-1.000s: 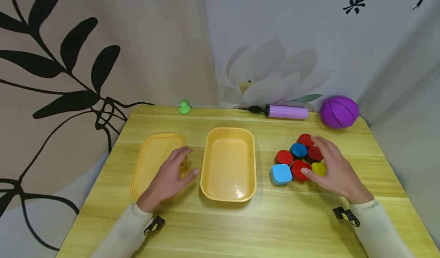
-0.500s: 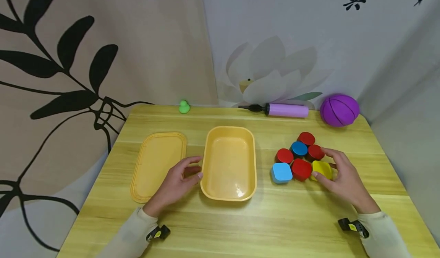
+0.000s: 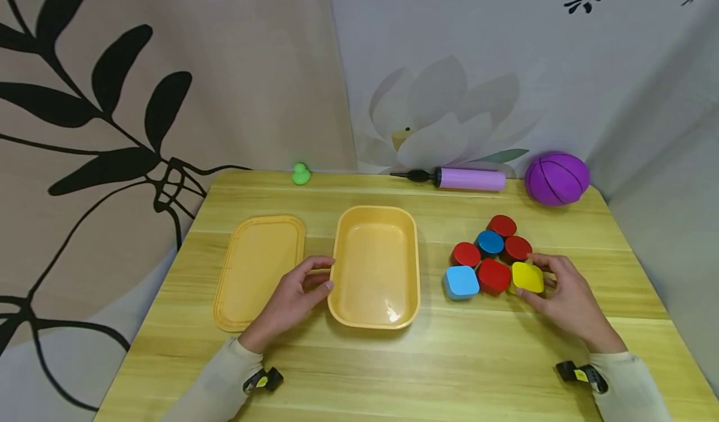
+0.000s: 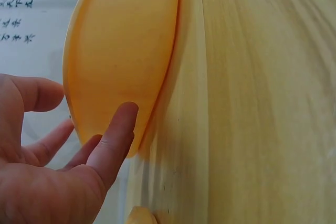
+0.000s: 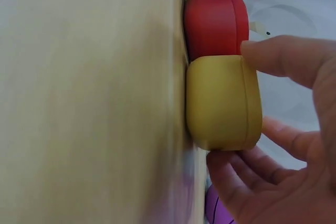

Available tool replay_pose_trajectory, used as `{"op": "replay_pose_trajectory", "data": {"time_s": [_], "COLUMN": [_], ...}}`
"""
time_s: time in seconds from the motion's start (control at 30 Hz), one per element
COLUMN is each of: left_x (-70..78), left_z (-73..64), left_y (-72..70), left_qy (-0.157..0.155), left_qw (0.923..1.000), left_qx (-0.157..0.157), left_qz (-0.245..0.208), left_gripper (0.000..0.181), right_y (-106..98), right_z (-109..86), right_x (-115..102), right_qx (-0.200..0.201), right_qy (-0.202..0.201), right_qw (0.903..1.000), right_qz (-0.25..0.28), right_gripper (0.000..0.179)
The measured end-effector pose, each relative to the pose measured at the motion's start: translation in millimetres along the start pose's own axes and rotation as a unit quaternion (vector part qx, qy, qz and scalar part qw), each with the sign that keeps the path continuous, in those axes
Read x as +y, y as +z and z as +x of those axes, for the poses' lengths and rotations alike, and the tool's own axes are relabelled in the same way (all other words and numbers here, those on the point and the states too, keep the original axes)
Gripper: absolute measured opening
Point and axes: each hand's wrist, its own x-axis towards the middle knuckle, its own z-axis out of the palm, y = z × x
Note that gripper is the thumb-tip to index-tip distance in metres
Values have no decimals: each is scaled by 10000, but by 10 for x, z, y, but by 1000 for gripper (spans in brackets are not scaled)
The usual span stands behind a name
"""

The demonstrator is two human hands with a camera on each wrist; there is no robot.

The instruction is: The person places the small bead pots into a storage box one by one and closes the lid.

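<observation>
Sitting between thumb and fingers of the right hand (image 3: 570, 297), the yellow block (image 3: 527, 276) is pinched in that grip on the table (image 3: 449, 366), against a red block (image 3: 494, 276); the left hand (image 3: 293, 298), grip relaxed, touches the orange tray (image 3: 375, 266).

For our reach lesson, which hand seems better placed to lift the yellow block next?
Probably the right hand: it curls around the yellow block, while the left hand is farther off, beside the tray.

A rounded yellow block (image 3: 527, 276) sits right of an open orange tub (image 3: 373, 266).
</observation>
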Motion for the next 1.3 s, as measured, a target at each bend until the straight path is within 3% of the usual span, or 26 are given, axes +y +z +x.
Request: {"op": "replay_pose_trajectory", "data": {"time_s": [0.4,0.57,0.87,1.3], "left_x": [3,-5,0,-28], "left_z": [38,37,39,37], "left_y": [18,20,1,1], "left_qy": [-369,-358,-289,-317], "left_qw": [9968,9957,9956,9961], "left_qx": [-126,-231,-252,-311], "left_qz": [-698,-824,-859,-760], "left_gripper": [44,47,51,51], "right_y": [-34,-102,-218,11], "right_z": [-28,-32,54,367], "right_x": [15,-52,-301,-931], "right_qx": [-258,-203,163,-90], "right_qy": [184,189,-330,-1135], "right_qw": [9995,9995,9992,9928], "right_qz": [-67,-150,-167,-365], "right_gripper": [71,70,65,66]}}
